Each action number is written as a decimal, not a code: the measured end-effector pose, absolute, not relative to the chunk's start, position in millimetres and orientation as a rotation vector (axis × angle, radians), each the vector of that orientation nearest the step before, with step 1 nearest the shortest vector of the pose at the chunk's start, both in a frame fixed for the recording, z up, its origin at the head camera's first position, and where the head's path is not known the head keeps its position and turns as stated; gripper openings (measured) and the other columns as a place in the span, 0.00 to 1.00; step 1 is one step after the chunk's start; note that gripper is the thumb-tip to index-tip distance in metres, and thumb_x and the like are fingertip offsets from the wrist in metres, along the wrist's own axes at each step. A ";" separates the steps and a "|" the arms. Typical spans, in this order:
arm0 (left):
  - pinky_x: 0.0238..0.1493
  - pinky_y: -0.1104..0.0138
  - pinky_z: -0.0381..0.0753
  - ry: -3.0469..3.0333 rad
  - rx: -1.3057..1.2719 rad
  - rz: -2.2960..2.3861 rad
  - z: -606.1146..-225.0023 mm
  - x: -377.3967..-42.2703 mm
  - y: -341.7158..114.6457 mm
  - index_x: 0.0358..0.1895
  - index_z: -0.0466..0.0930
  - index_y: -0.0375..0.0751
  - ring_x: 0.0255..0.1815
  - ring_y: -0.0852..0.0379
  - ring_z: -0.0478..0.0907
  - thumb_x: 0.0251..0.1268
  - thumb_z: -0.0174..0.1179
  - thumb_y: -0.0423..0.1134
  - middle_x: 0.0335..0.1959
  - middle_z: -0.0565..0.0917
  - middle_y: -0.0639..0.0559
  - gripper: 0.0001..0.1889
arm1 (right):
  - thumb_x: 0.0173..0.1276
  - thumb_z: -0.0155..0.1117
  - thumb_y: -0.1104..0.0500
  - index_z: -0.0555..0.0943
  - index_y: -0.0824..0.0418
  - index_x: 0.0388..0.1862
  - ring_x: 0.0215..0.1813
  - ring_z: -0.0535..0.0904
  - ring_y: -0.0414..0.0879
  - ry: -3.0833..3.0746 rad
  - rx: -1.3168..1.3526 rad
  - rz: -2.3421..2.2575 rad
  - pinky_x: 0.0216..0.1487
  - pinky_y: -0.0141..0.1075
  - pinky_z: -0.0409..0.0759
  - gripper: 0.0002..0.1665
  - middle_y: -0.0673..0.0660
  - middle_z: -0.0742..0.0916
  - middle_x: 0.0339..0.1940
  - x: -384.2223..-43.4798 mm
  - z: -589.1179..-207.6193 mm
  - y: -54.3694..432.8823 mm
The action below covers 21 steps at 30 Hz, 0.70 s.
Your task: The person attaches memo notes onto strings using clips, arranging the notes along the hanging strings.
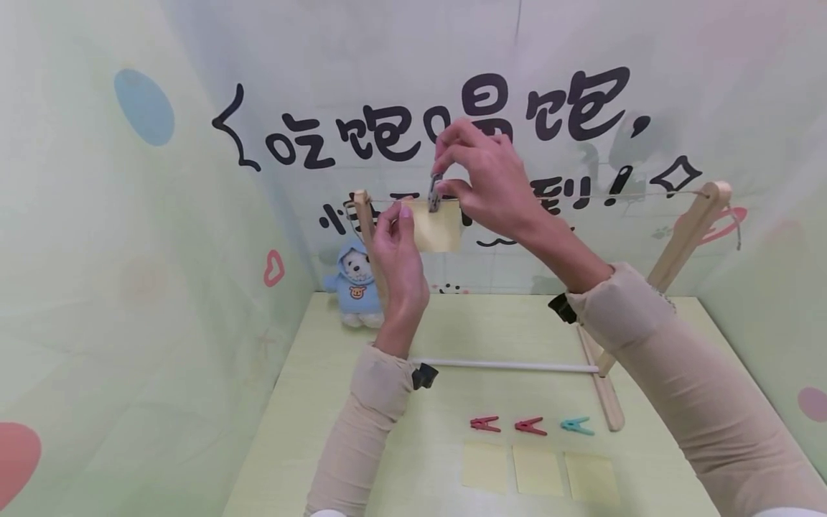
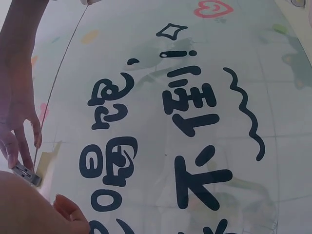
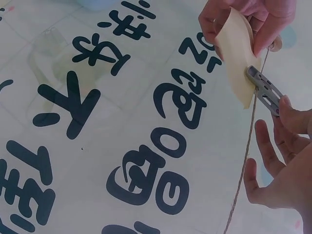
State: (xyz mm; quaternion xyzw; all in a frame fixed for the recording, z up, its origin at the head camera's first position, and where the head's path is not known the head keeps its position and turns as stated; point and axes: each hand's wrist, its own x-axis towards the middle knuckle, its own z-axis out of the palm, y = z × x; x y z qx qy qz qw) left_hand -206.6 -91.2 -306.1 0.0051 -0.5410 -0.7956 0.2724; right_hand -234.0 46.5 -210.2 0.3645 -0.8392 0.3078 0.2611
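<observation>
A pale yellow paper square (image 1: 439, 231) hangs upright at a thin string (image 1: 620, 195), above the table. My left hand (image 1: 402, 262) pinches its left edge between thumb and fingers. With thumb and fingertips, my right hand (image 1: 496, 179) grips a grey clothespin (image 1: 434, 194) from above. In the right wrist view the clothespin (image 3: 264, 88) has its jaw end over the paper's edge (image 3: 236, 58), right at the string (image 3: 247, 141). The paper bends into a curve there. In the left wrist view, the left hand's near part hides much of the paper.
The string runs between wooden posts, the right post (image 1: 688, 240) leaning. A white rod (image 1: 510, 365) joins the stand's base. Two red clothespins (image 1: 486, 424) (image 1: 531, 426), a teal clothespin (image 1: 577, 426) and yellow paper squares (image 1: 538, 470) lie on the table. A plush toy (image 1: 357, 287) sits at back left.
</observation>
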 end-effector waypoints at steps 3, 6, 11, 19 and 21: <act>0.68 0.64 0.82 -1.440 0.006 -2.148 -306.2 -206.6 -90.3 0.67 0.79 0.30 0.61 0.56 0.81 0.89 0.55 0.36 0.65 0.83 0.43 0.15 | 0.71 0.77 0.70 0.90 0.72 0.43 0.63 0.81 0.57 -2.284 0.980 0.831 0.68 0.55 0.64 0.05 0.62 0.83 0.56 -233.9 -209.3 45.2; 0.70 0.63 0.81 -1.421 -0.019 -2.166 -307.6 -207.2 -90.0 0.67 0.78 0.28 0.63 0.55 0.81 0.89 0.54 0.35 0.65 0.83 0.41 0.16 | 0.71 0.76 0.69 0.90 0.72 0.45 0.63 0.81 0.58 -2.318 0.971 0.818 0.68 0.56 0.65 0.06 0.62 0.82 0.57 -234.5 -208.7 45.1; 0.76 0.63 0.77 -1.441 -0.037 -2.144 -309.4 -207.8 -90.9 0.66 0.77 0.27 0.70 0.53 0.79 0.89 0.54 0.35 0.68 0.81 0.39 0.16 | 0.74 0.76 0.65 0.90 0.70 0.52 0.61 0.80 0.59 -2.401 0.958 0.776 0.68 0.57 0.67 0.12 0.62 0.80 0.62 -233.3 -208.1 47.6; 0.79 0.64 0.73 -1.495 -0.039 -2.093 -314.3 -208.4 -94.3 0.64 0.79 0.31 0.77 0.53 0.76 0.89 0.56 0.38 0.72 0.79 0.39 0.15 | 0.74 0.78 0.61 0.84 0.70 0.68 0.61 0.80 0.62 -2.421 1.027 0.815 0.66 0.55 0.76 0.27 0.65 0.78 0.69 -230.3 -207.3 53.8; 0.78 0.64 0.74 -1.510 -0.032 -2.076 -315.0 -207.8 -95.3 0.64 0.80 0.31 0.76 0.53 0.77 0.89 0.56 0.38 0.71 0.81 0.39 0.15 | 0.73 0.78 0.62 0.83 0.70 0.69 0.65 0.80 0.61 -2.392 1.038 0.866 0.71 0.54 0.75 0.29 0.65 0.78 0.70 -225.6 -208.5 59.2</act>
